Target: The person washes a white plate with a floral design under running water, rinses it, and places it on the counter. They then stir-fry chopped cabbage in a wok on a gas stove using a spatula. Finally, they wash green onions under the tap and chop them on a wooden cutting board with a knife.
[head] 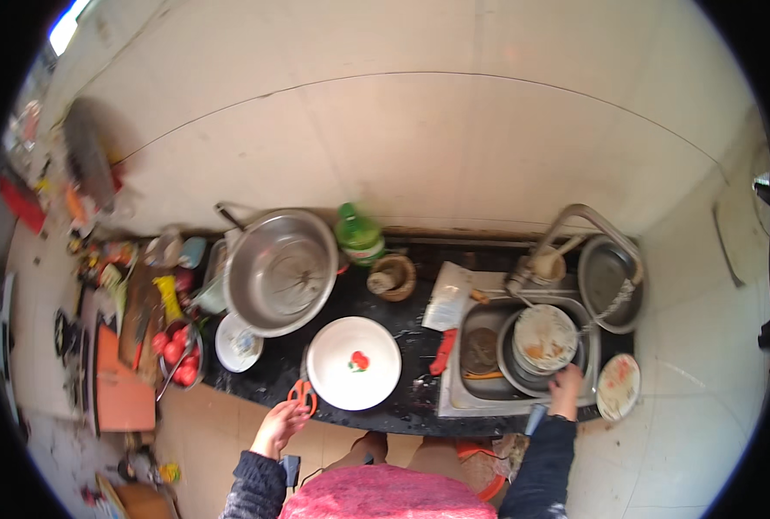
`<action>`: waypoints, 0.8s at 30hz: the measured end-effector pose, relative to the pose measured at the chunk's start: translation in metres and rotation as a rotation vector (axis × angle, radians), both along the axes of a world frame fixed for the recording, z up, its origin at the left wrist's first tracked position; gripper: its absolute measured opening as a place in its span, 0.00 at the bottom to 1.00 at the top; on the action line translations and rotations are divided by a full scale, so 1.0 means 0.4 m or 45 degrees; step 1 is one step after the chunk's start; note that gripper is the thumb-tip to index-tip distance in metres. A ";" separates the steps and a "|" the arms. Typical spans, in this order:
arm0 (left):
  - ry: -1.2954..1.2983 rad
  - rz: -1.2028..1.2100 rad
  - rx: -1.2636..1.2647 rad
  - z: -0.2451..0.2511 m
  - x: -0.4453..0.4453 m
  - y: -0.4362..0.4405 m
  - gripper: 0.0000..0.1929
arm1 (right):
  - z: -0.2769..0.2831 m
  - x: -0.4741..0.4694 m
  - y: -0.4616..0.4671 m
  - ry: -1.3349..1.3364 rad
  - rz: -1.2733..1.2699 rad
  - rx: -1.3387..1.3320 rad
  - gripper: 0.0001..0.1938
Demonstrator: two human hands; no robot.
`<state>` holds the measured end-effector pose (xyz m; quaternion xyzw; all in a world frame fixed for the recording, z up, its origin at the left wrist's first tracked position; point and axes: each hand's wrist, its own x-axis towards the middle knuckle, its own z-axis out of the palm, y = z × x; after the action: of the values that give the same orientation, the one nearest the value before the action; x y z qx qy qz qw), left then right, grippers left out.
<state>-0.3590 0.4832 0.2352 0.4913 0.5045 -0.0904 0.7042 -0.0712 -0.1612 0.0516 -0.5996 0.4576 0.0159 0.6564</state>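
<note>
My right hand point(565, 384) is at the near edge of a stack of soiled plates point(544, 337), which sits in a metal basin point(509, 360) inside the steel sink point(457, 389); its fingertips are partly hidden. Near the counter's front edge, my left hand point(286, 422) is beside the orange handles of a pair of scissors point(302, 394); whether it touches them is unclear. A white bowl point(354, 363) with a red print lies right of the scissors. The curved faucet point(573, 214) arches over the sink's back right.
A large steel basin point(281, 272), a green bottle point(359, 240) and a mortar point(398, 276) stand at the back. Tomatoes in a bowl point(180, 357) are at the left. A soiled plate point(618, 387) lies right of the sink, and a red-handled tool point(443, 352) left of it.
</note>
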 end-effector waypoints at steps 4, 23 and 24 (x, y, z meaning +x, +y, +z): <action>-0.041 0.006 -0.020 -0.013 0.022 0.021 0.14 | 0.097 -0.029 0.289 -0.118 0.287 -0.338 0.09; -0.069 0.017 0.038 -0.012 -0.021 0.079 0.17 | 0.324 0.170 0.551 -0.145 1.357 -1.927 0.30; -0.055 0.017 0.044 -0.009 -0.021 0.076 0.17 | 0.306 0.178 0.543 -0.089 1.416 -1.967 0.29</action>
<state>-0.3675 0.5135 0.2318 0.5018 0.4939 -0.0664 0.7070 0.0000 0.0560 0.1738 -0.9995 -0.0291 0.0012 -0.0095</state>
